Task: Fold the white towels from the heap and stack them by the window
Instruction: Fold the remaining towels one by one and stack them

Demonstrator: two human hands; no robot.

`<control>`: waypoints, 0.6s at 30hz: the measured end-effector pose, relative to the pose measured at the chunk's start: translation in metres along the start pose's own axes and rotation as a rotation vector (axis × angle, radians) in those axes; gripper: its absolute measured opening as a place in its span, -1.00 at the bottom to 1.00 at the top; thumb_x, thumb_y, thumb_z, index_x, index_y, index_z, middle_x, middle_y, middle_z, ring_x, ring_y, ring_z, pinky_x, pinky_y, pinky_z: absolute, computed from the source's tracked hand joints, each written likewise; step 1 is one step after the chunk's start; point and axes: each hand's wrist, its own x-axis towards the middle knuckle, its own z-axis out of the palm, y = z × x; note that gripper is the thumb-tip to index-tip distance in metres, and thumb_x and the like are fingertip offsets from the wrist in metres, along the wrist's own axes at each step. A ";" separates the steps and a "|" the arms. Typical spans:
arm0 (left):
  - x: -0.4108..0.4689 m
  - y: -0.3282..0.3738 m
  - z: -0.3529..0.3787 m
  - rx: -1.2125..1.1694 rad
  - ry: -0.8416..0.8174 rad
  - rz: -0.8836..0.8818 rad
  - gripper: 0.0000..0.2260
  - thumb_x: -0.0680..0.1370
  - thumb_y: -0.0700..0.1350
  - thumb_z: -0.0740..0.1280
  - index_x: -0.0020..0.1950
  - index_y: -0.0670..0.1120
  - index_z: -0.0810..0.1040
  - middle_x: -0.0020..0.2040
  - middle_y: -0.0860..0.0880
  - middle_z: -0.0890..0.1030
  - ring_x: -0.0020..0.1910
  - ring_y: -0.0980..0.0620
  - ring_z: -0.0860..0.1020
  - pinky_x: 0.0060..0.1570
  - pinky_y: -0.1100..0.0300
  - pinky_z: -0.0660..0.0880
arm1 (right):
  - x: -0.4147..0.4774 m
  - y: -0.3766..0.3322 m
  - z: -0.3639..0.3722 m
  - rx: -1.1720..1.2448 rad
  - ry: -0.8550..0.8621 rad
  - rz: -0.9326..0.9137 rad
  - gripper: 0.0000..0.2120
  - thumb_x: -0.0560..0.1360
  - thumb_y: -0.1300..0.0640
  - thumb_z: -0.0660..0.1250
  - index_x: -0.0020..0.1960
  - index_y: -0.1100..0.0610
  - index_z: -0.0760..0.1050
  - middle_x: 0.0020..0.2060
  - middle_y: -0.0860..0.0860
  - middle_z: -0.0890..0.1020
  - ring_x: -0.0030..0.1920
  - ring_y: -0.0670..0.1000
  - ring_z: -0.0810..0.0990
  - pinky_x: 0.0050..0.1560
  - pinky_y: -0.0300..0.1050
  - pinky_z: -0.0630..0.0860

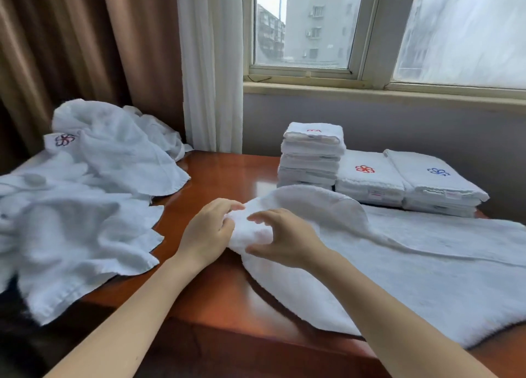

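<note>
**Both hands grip one end of a white towel at the middle of the frame**

The towel is plain white terry, thick and fluffy. It lies spread across the lower right of the frame on the reddish-brown surface, and its lower edge hangs over the near rim. Its left end is bunched into a soft roll at the centre of the frame, with a rounded flap lifted just behind it.

The left hand holds that bunched end from the left, fingers curled into the cloth. The right hand grips the same end from the right, its fingers bent over the top and the thumb underneath.

One heap of loose, crumpled white towels fills the left of the frame. A flower emblem shows on one of them; how many towels it holds cannot be told.

Three stacks of folded towels stand side by side right of centre, under the window. The tall stack has red lettering on top. The middle stack is lower and bears a red flower. The right stack is also low and bears a blue flower. The layers in each are too blurred to count.

Two curtains hang at the upper left: a brown curtain and a white curtain.
</note>
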 end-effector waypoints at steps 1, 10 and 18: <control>-0.002 -0.005 -0.005 0.010 -0.013 -0.038 -0.66 0.55 -0.27 0.19 0.23 0.03 0.55 0.18 0.15 0.56 0.17 0.16 0.50 0.04 0.35 0.42 | 0.005 -0.006 0.004 -0.016 -0.003 -0.007 -0.45 0.37 -0.19 0.46 0.32 -0.14 0.46 0.14 -0.19 0.57 0.19 -0.12 0.48 0.05 -0.13 0.48; -0.014 -0.034 -0.022 0.181 -0.251 -0.178 -0.59 0.48 -0.19 0.28 0.30 0.07 0.38 0.24 0.10 0.50 0.18 0.04 0.49 0.06 0.12 0.47 | 0.027 -0.026 0.026 -0.195 -0.040 0.021 -0.70 0.37 -0.04 0.37 0.10 -0.12 0.57 -0.02 -0.14 0.59 -0.03 -0.02 0.58 -0.27 -0.18 0.35; 0.003 -0.006 -0.026 -0.212 -0.012 -0.133 -0.90 0.56 0.03 0.38 0.00 0.11 0.47 -0.12 0.12 0.59 -0.15 0.18 0.56 -0.17 0.23 0.54 | 0.024 -0.010 -0.023 -0.046 0.275 0.123 -0.84 0.49 -0.06 0.36 0.02 -0.13 0.66 -0.31 -0.23 0.42 -0.19 -0.11 0.47 -0.28 -0.18 0.28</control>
